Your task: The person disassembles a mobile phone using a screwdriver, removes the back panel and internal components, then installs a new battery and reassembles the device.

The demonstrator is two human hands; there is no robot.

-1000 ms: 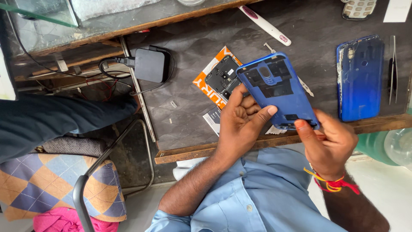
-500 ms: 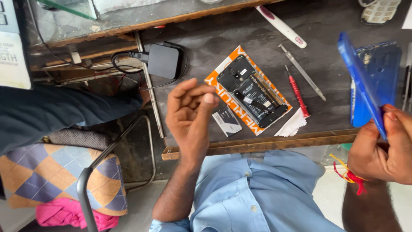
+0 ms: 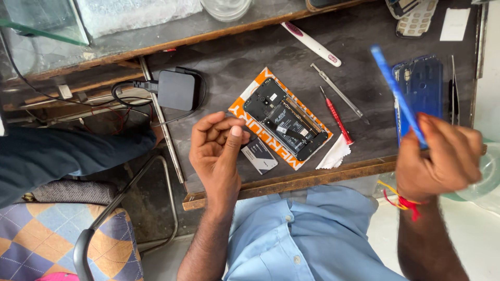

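Compared with a second ago, the blue back cover is no longer on the phone: the right hand is holding it edge-up at the far right, lifted clear. The phone is now lying open on the bench, its dark internals exposed, so the cover separation reads as complete.

Left to right:

1. A dark-sleeved arm of another person is resting at the far left, well apart from both hands.
2. A black adapter with coiled cable is sitting beyond the left hand.
3. The left hand is hovering empty, fingers curled, thumb pressing against the fingertips, pinching nothing. It was gripping the cover a second ago.
4. A small grey card with a dark corner is lying just right of the left hand.
5. An orange packet with white lettering is lying under the phone, rectangular, tilted.
6. A red screwdriver and a white cloth are lying between the phone and the right hand.
7. The right hand is closing around the cover's lower end, fingers pressed on it.
8. A second blue cover is lying flat beyond the right hand.
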